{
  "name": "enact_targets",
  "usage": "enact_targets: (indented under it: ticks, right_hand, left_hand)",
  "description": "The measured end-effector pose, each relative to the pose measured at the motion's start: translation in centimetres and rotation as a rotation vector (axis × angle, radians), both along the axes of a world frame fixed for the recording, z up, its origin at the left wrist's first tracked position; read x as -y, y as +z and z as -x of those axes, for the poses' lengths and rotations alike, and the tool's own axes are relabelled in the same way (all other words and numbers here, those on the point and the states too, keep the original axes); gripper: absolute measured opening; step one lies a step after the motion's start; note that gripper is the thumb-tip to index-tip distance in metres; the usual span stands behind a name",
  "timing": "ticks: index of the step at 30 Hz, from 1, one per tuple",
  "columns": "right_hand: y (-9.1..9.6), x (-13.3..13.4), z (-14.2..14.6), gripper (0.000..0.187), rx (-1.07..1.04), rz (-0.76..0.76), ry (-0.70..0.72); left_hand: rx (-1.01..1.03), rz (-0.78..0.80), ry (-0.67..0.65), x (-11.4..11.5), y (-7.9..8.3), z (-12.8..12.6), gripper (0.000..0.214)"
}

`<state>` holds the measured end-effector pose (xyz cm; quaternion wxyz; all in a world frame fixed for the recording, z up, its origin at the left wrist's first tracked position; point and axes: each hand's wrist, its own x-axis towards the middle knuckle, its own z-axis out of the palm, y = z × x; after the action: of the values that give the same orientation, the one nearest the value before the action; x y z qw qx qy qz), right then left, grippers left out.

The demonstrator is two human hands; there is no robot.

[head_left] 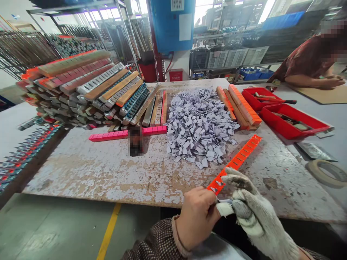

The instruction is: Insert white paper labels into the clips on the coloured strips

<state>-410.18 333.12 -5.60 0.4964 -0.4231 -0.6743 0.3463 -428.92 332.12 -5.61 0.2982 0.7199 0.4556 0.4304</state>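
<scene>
At the bottom of the frame, right of the middle, two hands meet over the near edge of the bench (108, 173). The left hand (196, 216) is bare and has a brown checked sleeve. The right hand (252, 209) wears a dirty white glove. The hands are close together and both are closed on the near end of a long orange strip (238, 159). The strip has a row of little slots. It slants up and away to the right, and its far end lies on the bench. A small pale bit (225, 202) sits between the two hands. I cannot tell which hand pinches it.

Just past the strip, in the middle of the frame, is a big pile of small white pieces (200, 122). Left of the pile a pink strip (114, 135) lies flat. Right of the pile lie more orange strips (241, 104), side by side.

At the right edge a roll of tape (325, 173) lies flat. Past it sit two red trays (287, 126) with tools in them.

In the upper left, many strips are heaped in a tall stack (89, 86).

In the upper right, another person (309, 61) leans on the bench. A blue cabinet (173, 25) stands at the top, in the middle.
</scene>
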Motion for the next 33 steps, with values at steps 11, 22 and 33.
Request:
enact_targets:
  ticks: [11,22,33]
  right_hand:
    - [-1.9,-2.8,-2.1,0.037,0.059,0.045,0.057]
    - [-2.9,-7.1,-3.0,0.016,0.938,-0.653,-0.034]
    - [-3.9,-8.5,-2.9,0.016,0.863,-0.561,0.107]
  left_hand:
    - [-0.138,0.1,-0.221,-3.9,-0.2,1.3,0.019]
    - [-0.699,0.162,0.053,-12.4,-3.1,-1.3,0.026]
    - [-0.162,0.3,-0.027,-11.6,-3.7,1.4,0.012]
